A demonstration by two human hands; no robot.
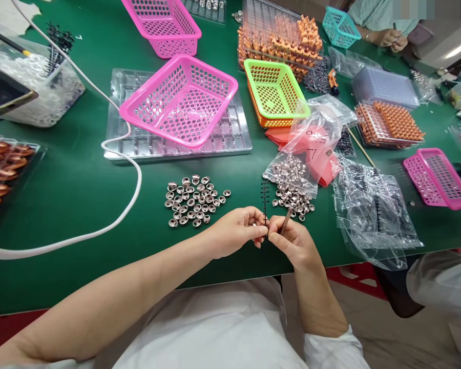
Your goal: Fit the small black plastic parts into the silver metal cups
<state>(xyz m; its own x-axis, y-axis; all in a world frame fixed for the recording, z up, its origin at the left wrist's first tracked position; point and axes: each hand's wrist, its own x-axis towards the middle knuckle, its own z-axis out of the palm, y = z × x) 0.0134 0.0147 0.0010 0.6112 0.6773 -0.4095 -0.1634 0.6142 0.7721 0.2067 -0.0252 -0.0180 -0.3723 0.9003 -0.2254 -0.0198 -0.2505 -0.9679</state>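
Note:
My left hand is closed at the lower end of a thin black toothed strip, which stands upright above the fingers. Close against it, my right hand pinches a slim dark tool; its fingertips meet the strip's lower end. What lies between the fingertips is too small to tell. Small round metal cups are spread on the green table to the left of my hands. More metal pieces lie just beyond my right hand, partly spilling from a clear plastic bag.
A pink basket rests on a clear tray, with a green basket to its right. A white cable curves across the left. Plastic bags lie right. Another person's hands are at the far right.

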